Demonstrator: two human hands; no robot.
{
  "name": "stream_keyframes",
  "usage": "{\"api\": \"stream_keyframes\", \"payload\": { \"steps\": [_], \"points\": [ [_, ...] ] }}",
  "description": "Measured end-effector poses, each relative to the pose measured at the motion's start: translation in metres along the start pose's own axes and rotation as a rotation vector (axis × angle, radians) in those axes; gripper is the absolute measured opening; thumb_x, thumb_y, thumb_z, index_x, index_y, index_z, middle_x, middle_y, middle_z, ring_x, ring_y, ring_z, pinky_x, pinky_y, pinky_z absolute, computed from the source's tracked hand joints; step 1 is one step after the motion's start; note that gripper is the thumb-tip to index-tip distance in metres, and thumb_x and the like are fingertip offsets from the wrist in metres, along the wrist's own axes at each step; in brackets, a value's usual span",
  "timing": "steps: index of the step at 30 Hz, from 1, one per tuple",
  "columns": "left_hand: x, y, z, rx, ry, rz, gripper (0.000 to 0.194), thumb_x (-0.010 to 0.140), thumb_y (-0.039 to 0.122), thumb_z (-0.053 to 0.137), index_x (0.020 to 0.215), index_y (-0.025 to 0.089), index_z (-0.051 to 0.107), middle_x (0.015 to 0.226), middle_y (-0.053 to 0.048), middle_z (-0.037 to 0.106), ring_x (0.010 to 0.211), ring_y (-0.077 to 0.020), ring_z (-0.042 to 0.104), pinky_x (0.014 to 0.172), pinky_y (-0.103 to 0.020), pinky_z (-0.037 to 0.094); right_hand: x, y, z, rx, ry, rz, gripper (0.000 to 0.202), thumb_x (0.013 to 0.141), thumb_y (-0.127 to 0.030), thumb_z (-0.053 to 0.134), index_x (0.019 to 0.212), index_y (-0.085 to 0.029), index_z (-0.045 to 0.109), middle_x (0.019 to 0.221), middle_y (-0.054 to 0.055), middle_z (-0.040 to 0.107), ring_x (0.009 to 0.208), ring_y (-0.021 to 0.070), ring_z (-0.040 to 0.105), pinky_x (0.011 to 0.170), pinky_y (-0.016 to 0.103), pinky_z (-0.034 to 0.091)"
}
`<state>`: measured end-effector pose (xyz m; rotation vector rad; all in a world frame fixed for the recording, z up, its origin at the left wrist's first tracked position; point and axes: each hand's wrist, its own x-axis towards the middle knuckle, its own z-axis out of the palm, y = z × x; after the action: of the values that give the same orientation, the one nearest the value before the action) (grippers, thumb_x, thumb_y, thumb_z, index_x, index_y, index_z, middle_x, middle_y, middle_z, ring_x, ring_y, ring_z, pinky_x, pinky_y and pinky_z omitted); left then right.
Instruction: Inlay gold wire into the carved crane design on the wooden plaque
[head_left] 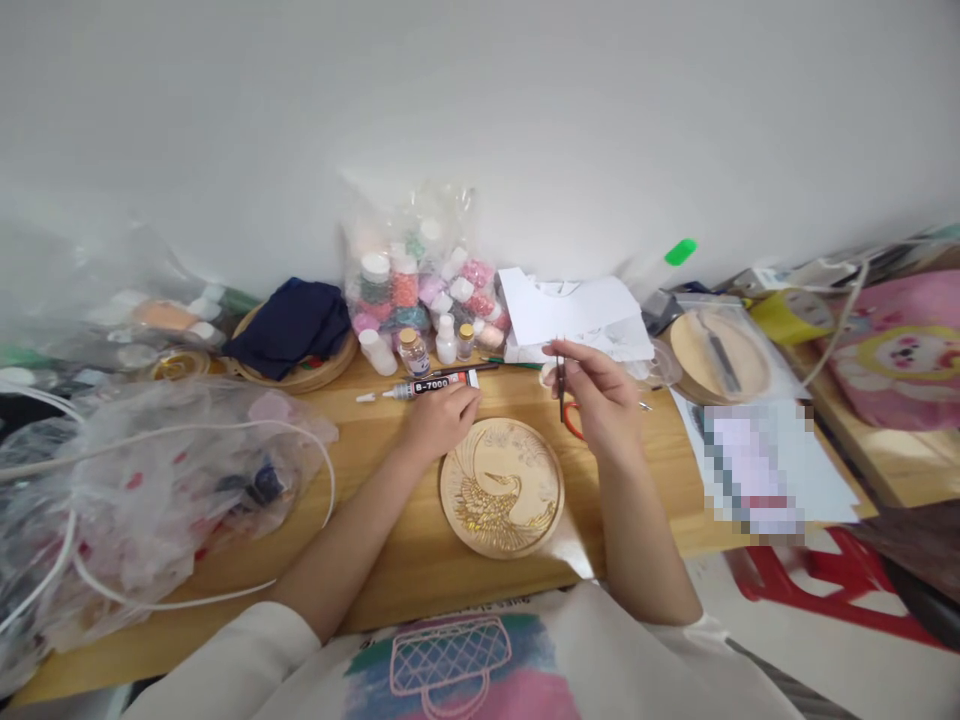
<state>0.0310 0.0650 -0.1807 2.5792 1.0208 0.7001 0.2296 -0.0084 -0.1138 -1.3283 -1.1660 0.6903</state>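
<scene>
My right hand is raised to the right of the round wooden board, its thumb and fingers closed around dark tweezers held upright. A small pale piece shows beside the tweezers; what it is I cannot make out. My left hand rests with curled fingers by the upper left rim of the board, which bears a crane in gold lines. Just behind that hand lies a black-and-silver B-7000 glue tube, its nozzle pointing left. Whatever the left fingertips grip is hidden.
Behind stand small bottles and a clear bag of coloured jars. White paper lies at the back. An orange handle shows beside my right hand. Crumpled plastic and a white cable cover the left side.
</scene>
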Motion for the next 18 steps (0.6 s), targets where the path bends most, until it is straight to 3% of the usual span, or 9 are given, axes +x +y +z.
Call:
{"api": "stream_keyframes", "payload": {
  "steps": [3, 6, 8, 13, 16, 18],
  "points": [
    [0.002, 0.001, 0.000, -0.005, -0.012, -0.014, 0.022, 0.091, 0.016, 0.049, 0.082, 0.019, 0.069, 0.083, -0.005, 0.072, 0.076, -0.0168, 0.066, 0.070, -0.027, 0.050, -0.013, -0.011, -0.012, -0.382, -0.077, -0.096, 0.019, 0.088, -0.019, 0.053, 0.092, -0.022, 0.071, 0.092, 0.005, 0.071, 0.080, 0.0175, 0.066, 0.069, 0.031, 0.053],
    [0.003, 0.001, -0.001, -0.018, -0.024, -0.037, 0.021, 0.090, 0.016, 0.050, 0.082, 0.020, 0.070, 0.086, -0.005, 0.073, 0.079, -0.0170, 0.067, 0.071, -0.027, 0.050, -0.030, -0.009, -0.015, -0.774, -0.249, -0.026, 0.025, 0.085, -0.012, 0.050, 0.090, -0.020, 0.073, 0.096, 0.008, 0.073, 0.088, 0.0223, 0.067, 0.076, 0.035, 0.053],
    [0.004, 0.002, -0.002, -0.034, -0.033, -0.054, 0.021, 0.089, 0.016, 0.051, 0.082, 0.020, 0.070, 0.087, -0.004, 0.073, 0.081, -0.0170, 0.067, 0.072, -0.026, 0.050, -0.039, -0.002, -0.012, -0.901, -0.324, 0.030, 0.027, 0.086, -0.010, 0.048, 0.091, -0.017, 0.074, 0.097, 0.012, 0.073, 0.089, 0.0252, 0.067, 0.079, 0.038, 0.053],
    [0.006, 0.004, -0.004, -0.061, -0.047, -0.108, 0.021, 0.089, 0.018, 0.051, 0.082, 0.019, 0.071, 0.086, -0.006, 0.072, 0.080, -0.0189, 0.067, 0.072, -0.029, 0.049, -0.052, 0.008, -0.009, -0.932, -0.316, 0.014, 0.034, 0.085, -0.008, 0.044, 0.105, -0.015, 0.071, 0.116, 0.016, 0.068, 0.107, 0.0276, 0.063, 0.093, 0.043, 0.052],
    [0.006, 0.003, -0.005, -0.075, -0.048, -0.128, 0.021, 0.090, 0.019, 0.050, 0.085, 0.018, 0.071, 0.089, -0.006, 0.073, 0.083, -0.0194, 0.066, 0.075, -0.029, 0.049, -0.071, -0.011, -0.028, -0.862, -0.298, -0.006, 0.032, 0.087, -0.012, 0.046, 0.110, -0.018, 0.068, 0.121, 0.014, 0.066, 0.114, 0.0261, 0.061, 0.093, 0.042, 0.052],
    [0.005, 0.003, -0.006, -0.089, -0.050, -0.133, 0.021, 0.089, 0.018, 0.050, 0.086, 0.018, 0.071, 0.091, -0.006, 0.073, 0.085, -0.0190, 0.066, 0.077, -0.029, 0.049, -0.096, -0.030, -0.048, -0.621, -0.407, 0.024, 0.028, 0.090, -0.018, 0.048, 0.111, -0.021, 0.065, 0.115, 0.010, 0.068, 0.107, 0.0214, 0.064, 0.083, 0.033, 0.055]
  ]
}}
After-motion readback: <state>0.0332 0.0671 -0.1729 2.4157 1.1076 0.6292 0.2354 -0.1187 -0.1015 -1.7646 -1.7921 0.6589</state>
